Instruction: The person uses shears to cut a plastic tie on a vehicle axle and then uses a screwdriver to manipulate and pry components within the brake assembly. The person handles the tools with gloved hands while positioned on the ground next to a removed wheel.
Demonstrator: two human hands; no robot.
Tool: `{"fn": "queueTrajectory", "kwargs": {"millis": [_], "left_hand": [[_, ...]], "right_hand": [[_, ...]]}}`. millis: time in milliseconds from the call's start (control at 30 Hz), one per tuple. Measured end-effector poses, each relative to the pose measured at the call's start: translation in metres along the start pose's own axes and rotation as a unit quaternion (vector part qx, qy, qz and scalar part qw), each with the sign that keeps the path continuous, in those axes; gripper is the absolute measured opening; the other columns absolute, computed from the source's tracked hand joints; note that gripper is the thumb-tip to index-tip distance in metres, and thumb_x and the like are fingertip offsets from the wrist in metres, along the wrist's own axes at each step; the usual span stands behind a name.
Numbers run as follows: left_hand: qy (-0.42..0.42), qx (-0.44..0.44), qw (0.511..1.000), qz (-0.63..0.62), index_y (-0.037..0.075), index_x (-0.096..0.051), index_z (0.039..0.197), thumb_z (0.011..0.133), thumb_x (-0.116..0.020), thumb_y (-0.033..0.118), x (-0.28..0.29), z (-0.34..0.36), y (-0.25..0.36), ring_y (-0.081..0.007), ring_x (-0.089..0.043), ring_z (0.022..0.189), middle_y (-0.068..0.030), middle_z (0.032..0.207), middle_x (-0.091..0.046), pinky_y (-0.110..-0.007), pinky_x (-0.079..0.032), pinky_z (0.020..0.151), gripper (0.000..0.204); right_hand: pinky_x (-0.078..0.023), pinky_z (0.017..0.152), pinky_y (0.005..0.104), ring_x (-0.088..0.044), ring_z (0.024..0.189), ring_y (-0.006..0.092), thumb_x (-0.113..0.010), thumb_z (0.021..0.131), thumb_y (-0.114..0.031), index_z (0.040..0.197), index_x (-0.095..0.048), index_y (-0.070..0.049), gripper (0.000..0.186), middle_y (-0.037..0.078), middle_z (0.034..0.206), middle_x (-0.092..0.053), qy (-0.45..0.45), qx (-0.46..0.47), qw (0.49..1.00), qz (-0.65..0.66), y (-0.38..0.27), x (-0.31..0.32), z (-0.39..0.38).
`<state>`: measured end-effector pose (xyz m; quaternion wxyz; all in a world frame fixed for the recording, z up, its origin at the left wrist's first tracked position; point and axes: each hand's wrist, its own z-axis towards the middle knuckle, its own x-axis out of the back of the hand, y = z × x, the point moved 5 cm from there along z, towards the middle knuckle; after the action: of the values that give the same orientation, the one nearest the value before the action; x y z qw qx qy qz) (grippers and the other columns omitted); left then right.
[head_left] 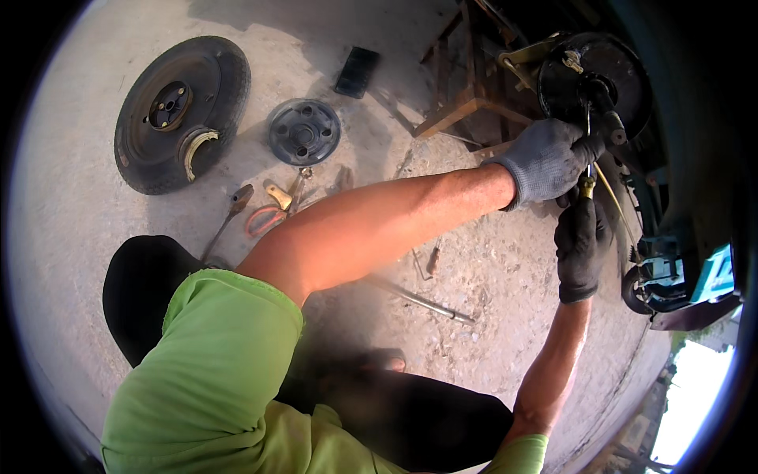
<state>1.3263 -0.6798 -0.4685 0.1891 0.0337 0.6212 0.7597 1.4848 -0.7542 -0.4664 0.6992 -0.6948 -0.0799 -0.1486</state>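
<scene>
At the upper right my two gloved hands meet below a round dark brake backing plate [553,91] with a stub axle [606,110]. My right hand [580,245], in a dark glove, closes round the yellowish handle of a screwdriver [587,187]. Its thin metal shaft points up toward the plate. My left hand [546,162], in a grey glove, reaches across from the left and has its fingers curled at the shaft, just above the handle. The tool's tip is hard to make out against the dark plate.
A wheel with tyre [225,103] lies at the left, a curved brake shoe [192,162] on it. Nearby are a brake drum [304,150], a dark rectangular object [357,73] and a hammer [240,197]. A wooden stand [454,114] is under the vehicle; a metal bar [426,302] lies near my legs.
</scene>
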Motion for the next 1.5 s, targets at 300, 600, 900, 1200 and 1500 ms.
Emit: {"fn": "queueTrajectory", "kwargs": {"millis": [300,600,900,1200,1500], "left_hand": [[-0.007,0.021,1.000,-0.001,0.001,-0.070,0.095,0.104,-0.059,0.034,-0.005,-0.004,0.006,-0.0197,-0.071,0.072,-0.0131,0.079,-0.071,-0.035,-0.056,0.068,0.037],[0.051,-0.104,0.981,0.154,0.006,-0.071,0.108,0.104,-0.058,0.031,0.010,-0.029,0.002,-0.0236,-0.073,0.081,-0.0142,0.087,-0.073,-0.037,-0.056,0.075,0.029],[0.237,-0.261,0.919,0.179,0.002,-0.066,0.108,0.100,-0.054,0.028,0.114,0.023,0.081,-0.0438,-0.065,0.099,-0.0254,0.103,-0.069,-0.049,-0.052,0.087,0.030],[-0.008,-0.590,0.725,0.356,0.010,-0.038,0.155,0.101,-0.042,0.007,0.081,0.121,0.058,-0.0400,-0.059,0.119,-0.0254,0.136,-0.057,-0.044,-0.048,0.103,0.054],[-0.014,-0.601,0.724,0.338,0.002,-0.041,0.152,0.096,-0.045,0.001,0.083,0.100,0.065,-0.0386,-0.059,0.122,-0.0248,0.141,-0.055,-0.042,-0.049,0.106,0.056]], "right_hand": [[-0.025,0.044,0.0211,-0.037,0.049,0.0019,-0.051,0.108,-0.032,0.104,-0.066,0.000,0.035,-0.005,0.063,-0.050,0.052,0.040,0.988,-0.138,-0.020,-0.002,-0.006],[-0.026,0.043,0.0205,-0.040,0.046,0.0013,-0.054,0.106,-0.031,0.107,-0.073,-0.001,0.036,-0.003,0.057,-0.052,0.059,0.024,0.988,-0.144,-0.027,0.008,0.006],[-0.023,0.044,0.0200,-0.033,0.046,0.0018,-0.050,0.108,-0.029,0.109,-0.074,0.001,0.038,-0.004,0.057,-0.044,0.024,0.024,0.992,-0.120,-0.028,0.007,0.010],[-0.033,0.046,0.0237,-0.041,0.049,0.0048,-0.053,0.101,-0.010,0.119,-0.066,-0.001,0.024,0.003,0.080,-0.068,-0.061,0.036,0.971,-0.231,-0.019,0.025,0.007],[-0.022,0.044,0.0226,-0.031,0.046,0.0033,-0.042,0.109,-0.036,0.100,-0.071,0.003,0.049,-0.007,0.055,-0.036,-0.038,-0.126,0.989,0.065,-0.001,-0.025,-0.002]]}}
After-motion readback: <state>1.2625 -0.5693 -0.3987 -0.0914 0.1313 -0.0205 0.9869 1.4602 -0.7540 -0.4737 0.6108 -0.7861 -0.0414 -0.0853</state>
